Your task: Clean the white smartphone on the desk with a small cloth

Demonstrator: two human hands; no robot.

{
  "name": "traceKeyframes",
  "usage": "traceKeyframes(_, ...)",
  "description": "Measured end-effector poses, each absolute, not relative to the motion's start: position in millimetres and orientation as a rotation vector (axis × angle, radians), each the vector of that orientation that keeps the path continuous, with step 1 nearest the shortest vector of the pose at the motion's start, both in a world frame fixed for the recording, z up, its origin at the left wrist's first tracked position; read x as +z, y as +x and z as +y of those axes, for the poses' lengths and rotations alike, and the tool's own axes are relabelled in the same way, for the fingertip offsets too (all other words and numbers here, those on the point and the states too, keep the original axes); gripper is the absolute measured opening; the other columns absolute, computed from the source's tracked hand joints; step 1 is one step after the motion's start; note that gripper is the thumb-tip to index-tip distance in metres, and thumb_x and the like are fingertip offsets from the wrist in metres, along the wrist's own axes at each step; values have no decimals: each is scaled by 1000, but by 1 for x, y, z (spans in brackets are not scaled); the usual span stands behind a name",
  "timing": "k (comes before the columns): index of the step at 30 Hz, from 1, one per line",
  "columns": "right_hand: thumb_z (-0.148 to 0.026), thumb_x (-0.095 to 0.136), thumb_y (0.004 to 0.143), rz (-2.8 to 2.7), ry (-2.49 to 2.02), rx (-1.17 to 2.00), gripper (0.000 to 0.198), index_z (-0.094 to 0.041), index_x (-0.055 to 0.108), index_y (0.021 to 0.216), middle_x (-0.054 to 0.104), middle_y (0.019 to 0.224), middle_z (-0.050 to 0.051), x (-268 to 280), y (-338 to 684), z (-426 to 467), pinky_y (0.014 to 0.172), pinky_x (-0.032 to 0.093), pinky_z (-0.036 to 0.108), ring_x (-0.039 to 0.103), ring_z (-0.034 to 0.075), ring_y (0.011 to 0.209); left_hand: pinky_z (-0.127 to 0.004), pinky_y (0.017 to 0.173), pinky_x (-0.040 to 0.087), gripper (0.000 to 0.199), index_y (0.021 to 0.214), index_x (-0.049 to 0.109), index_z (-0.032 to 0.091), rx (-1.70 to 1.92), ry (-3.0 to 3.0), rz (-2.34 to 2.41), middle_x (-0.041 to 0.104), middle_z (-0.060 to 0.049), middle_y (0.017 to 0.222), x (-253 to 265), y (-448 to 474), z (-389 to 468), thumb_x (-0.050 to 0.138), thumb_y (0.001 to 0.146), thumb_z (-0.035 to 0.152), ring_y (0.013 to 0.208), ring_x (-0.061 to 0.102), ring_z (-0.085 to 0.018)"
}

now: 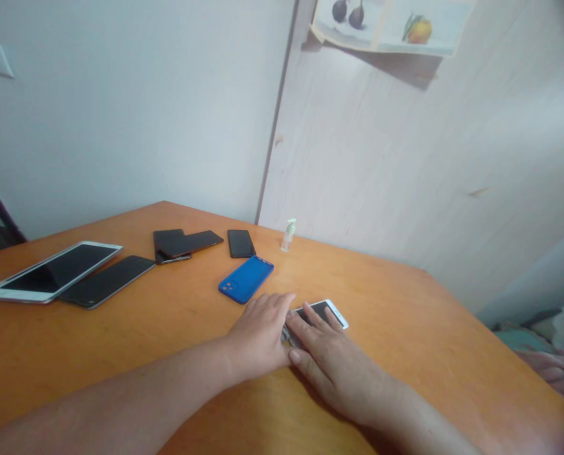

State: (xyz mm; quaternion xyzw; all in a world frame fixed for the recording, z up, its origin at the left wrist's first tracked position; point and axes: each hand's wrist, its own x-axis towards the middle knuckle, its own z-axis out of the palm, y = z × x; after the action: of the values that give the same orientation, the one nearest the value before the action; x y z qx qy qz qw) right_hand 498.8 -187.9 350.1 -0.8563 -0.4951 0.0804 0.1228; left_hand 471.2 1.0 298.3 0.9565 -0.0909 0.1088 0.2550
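Observation:
A white-framed smartphone [337, 311] with a dark screen lies on the table in front of me, partly covered by my hands. My left hand [261, 328] is at the phone's left end, its fingers close together and its thumb side against the phone. Across the screen, my right hand [336, 363] rests palm down with its fingers stretched out and a little apart. Something pale and shiny shows between the two hands, too small to make out. Just beyond my left hand is a blue phone case [247, 280] with camera cutouts.
On the wooden table [191, 354], a white tablet [59, 272] and a dark phone [111, 282] lie at the left. Two overlapping dark phones [191, 242], another black phone [240, 243] and a small clear spray bottle [288, 237] are farther back. Walls stand behind.

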Motion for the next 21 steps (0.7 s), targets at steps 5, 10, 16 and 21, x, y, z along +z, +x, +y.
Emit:
traceKeyframes(5, -40, 35, 103, -1470, -2469, 253, 40, -28, 53, 136, 59, 138, 7, 357, 496, -198, 117, 19, 55, 37, 30, 140, -49, 103, 41, 82, 137, 43, 16, 333, 2605, -243, 59, -15, 127, 297, 473, 0, 73, 70, 51, 120, 53, -35)
traceKeyframes(10, -39, 37, 103, -1441, -2505, 171, 48, -23, 39, 148, 47, 150, 9, 343, 505, -187, 117, 17, 56, 28, 31, 145, -48, 104, 41, 76, 134, 44, 16, 318, 2609, -255, 60, -15, 126, 299, 471, -1, 72, 69, 42, 119, 53, -34)
traceKeyframes(16, -38, 35, 104, -1467, -2476, 199, 39, -28, 52, 137, 60, 137, 6, 354, 500, -195, 117, 18, 54, 39, 29, 139, -51, 105, 40, 82, 138, 41, 13, 280, 2618, -248, 57, -18, 130, 303, 470, 0, 70, 71, 51, 122, 51, -36)
traceKeyframes(21, -38, 35, 103, -1442, -2488, 179, 39, -27, 52, 137, 60, 136, 7, 352, 503, -195, 117, 18, 55, 40, 29, 138, -50, 105, 40, 78, 137, 42, 16, 312, 2610, -244, 58, -16, 129, 300, 470, -1, 69, 72, 50, 122, 52, -36)
